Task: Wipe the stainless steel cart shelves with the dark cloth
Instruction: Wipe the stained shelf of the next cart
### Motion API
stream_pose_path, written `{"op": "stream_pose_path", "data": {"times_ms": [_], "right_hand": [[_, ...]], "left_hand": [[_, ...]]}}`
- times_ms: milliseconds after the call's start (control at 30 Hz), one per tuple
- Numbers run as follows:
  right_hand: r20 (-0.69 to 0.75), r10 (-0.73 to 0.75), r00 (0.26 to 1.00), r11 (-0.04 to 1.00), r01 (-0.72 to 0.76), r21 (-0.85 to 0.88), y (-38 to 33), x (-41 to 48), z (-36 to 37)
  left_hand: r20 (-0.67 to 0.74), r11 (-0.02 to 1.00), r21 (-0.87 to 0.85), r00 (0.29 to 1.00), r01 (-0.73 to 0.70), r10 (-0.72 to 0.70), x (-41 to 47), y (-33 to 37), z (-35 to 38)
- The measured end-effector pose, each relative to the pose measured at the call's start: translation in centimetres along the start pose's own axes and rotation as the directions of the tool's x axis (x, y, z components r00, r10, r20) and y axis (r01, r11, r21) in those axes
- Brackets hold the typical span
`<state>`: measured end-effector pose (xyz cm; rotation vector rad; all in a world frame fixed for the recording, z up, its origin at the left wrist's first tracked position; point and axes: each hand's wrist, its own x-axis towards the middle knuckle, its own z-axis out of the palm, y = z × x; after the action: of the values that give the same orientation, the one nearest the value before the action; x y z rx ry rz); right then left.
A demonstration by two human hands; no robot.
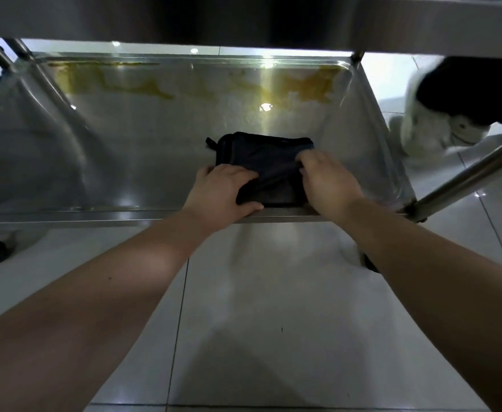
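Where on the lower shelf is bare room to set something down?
Free: the left half of the stainless steel lower shelf, between its left rim and the folded dark cloth; also the strip between cloth and yellow-brown stains at the far edge. Crowded: front right, where left hand and right hand grip the cloth.

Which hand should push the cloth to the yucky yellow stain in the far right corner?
Probably the right hand. It grips the dark cloth on its right side, the side nearest that stain. The left hand would have to cross over.
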<state>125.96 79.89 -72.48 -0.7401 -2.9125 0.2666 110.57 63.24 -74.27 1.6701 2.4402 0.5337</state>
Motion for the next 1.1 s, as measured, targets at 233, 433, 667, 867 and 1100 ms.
{"op": "stream_pose_path", "data": {"times_ms": [233,433,667,867,1100], "right_hand": [[-0.217,0.097,0.971,0.941,-0.019,0.338,-2.1,0.9,-2.3],[-0.256,0.014,0.966,0.909,0.095,0.406,-1.1,0.5,-7.4],[0.044,0.322,0.946,0.739,-0.28,0.613,-0.1,3.2,-6.6],[-0.029,0.385,0.923,0.888,-0.361,0.283,-1.1,2.6,-0.6],[0.293,0.132,0.947,0.991,-0.135,-0.008,-6.0,4.3,3.7]], "left_hand": [[-0.24,0.987,-0.127,0.963,0.096,-0.124,1.8,0.2,-2.1],[-0.388,0.926,-0.376,0.914,-0.038,-0.12,2.2,1.3,-7.9],[-0.075,0.706,-0.659,0.912,0.259,-0.404,4.4,0.7,-6.0],[-0.103,0.785,-0.513,0.884,0.346,-0.456,4.1,-2.8,-0.8],[-0.048,0.952,0.062,0.954,0.299,-0.296,5.2,-6.8,-0.5]]}}
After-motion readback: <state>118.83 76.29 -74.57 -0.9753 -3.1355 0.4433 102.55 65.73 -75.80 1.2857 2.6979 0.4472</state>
